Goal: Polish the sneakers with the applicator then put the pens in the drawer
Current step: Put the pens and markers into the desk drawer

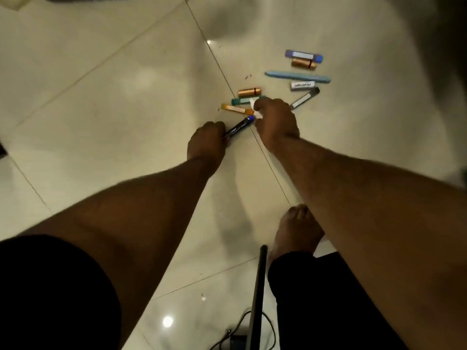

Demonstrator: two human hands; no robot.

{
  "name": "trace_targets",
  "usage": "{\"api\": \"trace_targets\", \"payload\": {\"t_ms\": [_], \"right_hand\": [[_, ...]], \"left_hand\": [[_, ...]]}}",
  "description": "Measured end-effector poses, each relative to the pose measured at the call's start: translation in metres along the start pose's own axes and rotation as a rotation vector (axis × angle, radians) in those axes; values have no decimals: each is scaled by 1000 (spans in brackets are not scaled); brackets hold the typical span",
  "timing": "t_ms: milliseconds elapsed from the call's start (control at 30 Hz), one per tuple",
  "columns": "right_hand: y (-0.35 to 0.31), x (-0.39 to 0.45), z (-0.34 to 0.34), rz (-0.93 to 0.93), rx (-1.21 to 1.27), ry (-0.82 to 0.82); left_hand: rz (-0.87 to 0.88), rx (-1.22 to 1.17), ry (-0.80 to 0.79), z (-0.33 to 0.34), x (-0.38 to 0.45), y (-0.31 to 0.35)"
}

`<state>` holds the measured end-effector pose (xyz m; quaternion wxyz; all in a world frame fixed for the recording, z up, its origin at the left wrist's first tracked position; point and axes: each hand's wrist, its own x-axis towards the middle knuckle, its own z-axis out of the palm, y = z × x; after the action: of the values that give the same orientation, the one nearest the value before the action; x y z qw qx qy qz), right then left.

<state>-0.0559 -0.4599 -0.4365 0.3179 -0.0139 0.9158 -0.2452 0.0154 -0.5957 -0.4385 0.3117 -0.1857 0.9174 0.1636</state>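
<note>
Glossy cream floor tiles (101, 117) carry scattered pens (298, 76). Dark blue-capped marker (238, 127) is gripped by curled left hand (206, 141), axis slanting up-right. Right hand (275, 120), fingers bent, pinches a white piece (253, 105).

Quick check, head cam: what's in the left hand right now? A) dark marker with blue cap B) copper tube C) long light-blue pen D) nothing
A: the left hand grips a dark marker with a blue cap, its cap end pointing toward the right hand; the long light-blue pen lies apart on the floor.
</note>
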Motion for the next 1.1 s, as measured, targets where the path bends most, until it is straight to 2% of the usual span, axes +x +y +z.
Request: {"api": "trace_targets", "payload": {"t_ms": [200, 367, 433, 767, 967, 1100], "right_hand": [[26, -8, -17, 16, 19, -15], [68, -37, -77, 42, 46, -35], [81, -62, -110, 64, 51, 6], [88, -271, -258, 310, 297, 480], [92, -407, -279, 397, 435, 769], [121, -494, -273, 464, 478, 808]], "left_hand": [[72, -46, -9, 2, -6, 17], [119, -133, -20, -6, -34, 82], [156, -181, -26, -16, -50, 115], [628, -301, -30, -90, -193, 265], [830, -277, -11, -124, -288, 308], [1059, -60, -41, -130, -351, 328]]}}
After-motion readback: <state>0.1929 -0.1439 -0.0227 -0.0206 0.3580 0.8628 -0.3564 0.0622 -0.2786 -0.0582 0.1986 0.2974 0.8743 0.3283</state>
